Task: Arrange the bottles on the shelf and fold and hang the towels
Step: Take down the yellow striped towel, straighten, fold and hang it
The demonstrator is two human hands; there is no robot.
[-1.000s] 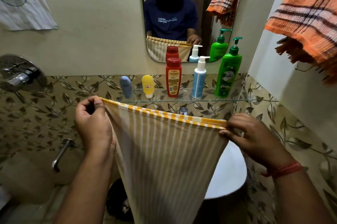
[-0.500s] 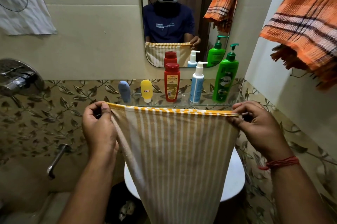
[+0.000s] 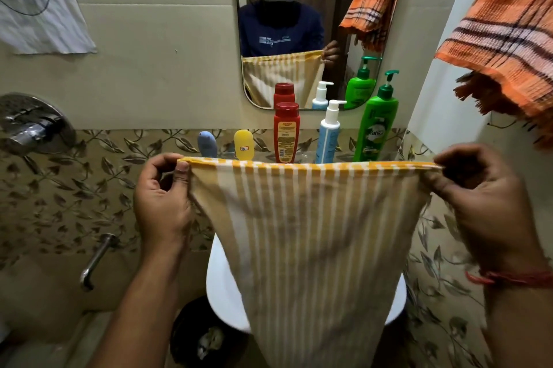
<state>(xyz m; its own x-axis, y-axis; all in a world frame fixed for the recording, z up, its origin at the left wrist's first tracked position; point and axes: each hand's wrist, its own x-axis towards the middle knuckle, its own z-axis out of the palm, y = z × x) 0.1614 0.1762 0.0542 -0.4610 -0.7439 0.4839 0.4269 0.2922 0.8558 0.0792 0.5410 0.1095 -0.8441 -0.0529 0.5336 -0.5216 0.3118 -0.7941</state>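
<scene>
A yellow-and-white striped towel (image 3: 314, 233) hangs stretched flat in front of me. My left hand (image 3: 163, 203) pinches its top left corner and my right hand (image 3: 478, 203) pinches its top right corner. Behind its top edge a glass shelf (image 3: 341, 155) carries a blue tube (image 3: 207, 143), a yellow tube (image 3: 244, 144), a red bottle (image 3: 286, 131), a white-blue pump bottle (image 3: 328, 134) and a green pump bottle (image 3: 378, 125), all upright in a row. An orange checked towel (image 3: 505, 35) hangs on a rail at the upper right.
A mirror (image 3: 314, 23) above the shelf reflects me and the towels. A white washbasin (image 3: 224, 286) sits below the striped towel, with a dark bin (image 3: 206, 334) under it. A chrome mixer (image 3: 33, 125) and spout (image 3: 95, 260) are on the left wall.
Both hands have moved apart and lifted, pulling the striped towel's top edge taut and level in front of the shelf. The right hand has shifted further right.
</scene>
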